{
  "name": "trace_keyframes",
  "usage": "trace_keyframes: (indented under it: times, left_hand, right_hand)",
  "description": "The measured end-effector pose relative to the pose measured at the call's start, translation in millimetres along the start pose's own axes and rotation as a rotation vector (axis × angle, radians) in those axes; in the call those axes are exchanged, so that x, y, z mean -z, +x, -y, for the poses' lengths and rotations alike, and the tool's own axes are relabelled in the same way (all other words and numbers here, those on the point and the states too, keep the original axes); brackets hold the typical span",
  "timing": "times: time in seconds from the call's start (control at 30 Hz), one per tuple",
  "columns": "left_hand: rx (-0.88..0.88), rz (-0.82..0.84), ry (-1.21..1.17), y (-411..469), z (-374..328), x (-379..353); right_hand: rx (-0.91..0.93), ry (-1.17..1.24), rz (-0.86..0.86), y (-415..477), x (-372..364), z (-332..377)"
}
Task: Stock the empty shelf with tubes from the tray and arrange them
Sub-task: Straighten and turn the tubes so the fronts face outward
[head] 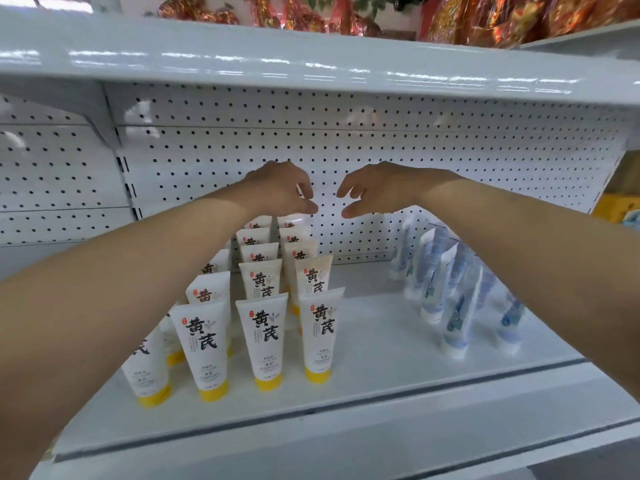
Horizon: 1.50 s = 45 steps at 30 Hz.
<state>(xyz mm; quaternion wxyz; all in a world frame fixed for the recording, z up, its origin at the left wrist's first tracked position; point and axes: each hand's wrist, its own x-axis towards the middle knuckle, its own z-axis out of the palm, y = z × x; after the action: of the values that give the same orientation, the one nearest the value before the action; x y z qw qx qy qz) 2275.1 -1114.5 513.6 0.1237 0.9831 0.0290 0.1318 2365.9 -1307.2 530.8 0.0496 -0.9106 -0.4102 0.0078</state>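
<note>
White shelf (374, 336) open between yellow tubes (265, 337) and blue tubes (457, 306); fingers (347, 192) loosely curled, empty.

We observed a shelf (381, 341) of white-painted metal, smooth and glossy, with streaked reflections along the edge of the upper shelf (311, 60). The back panel (450, 150) was perforated sheet, white and more matt. The yellow-capped tubes (265, 337) appeared smooth, satin plastic; the blue-printed tubes (457, 306) looked glossier. The wrappings (485, 19) above resembled crinkled, shiny foil.
</note>
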Motion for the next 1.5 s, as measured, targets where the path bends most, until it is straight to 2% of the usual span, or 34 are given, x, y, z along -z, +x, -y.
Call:
trace_keyframes:
  times: [0.33, 0.6, 0.8, 0.97, 1.13, 1.33, 1.5]
  left_hand:
    - [0.035, 0.003, 0.014, 55.6, -87.4, -22.5]
    - [0.093, -0.012, 0.026, 96.5, -148.1, -62.4]
    - [0.121, 0.044, -0.002, 119.7, -174.2, -94.7]
    - [0.194, 0.223, -0.004, 126.5, -173.8, -111.7]
    - [0.201, 0.325, 0.017, 133.2, -165.3, -116.6]
    - [0.179, 0.318, -0.037, 142.0, -158.8, -126.1]
    - [0.14, 0.335, -0.121, 149.8, -161.5, -126.3]
  right_hand:
    - [-0.036, -0.054, -0.014, -21.5, 34.2, -102.5]
    - [0.084, -0.066, -0.045, -20.5, 39.6, -196.0]
    - [0.15, -0.049, 0.02, -13.8, 26.0, -245.8]
    - [0.174, -0.002, 0.138, -2.8, 9.4, -257.6]
    - [0.191, 0.003, 0.188, 12.3, -7.3, -256.3]
    - [0.154, -0.027, 0.122, 23.3, -13.8, -256.7]
    - [0.099, -0.049, 0.191, 25.8, -18.0, -257.6]
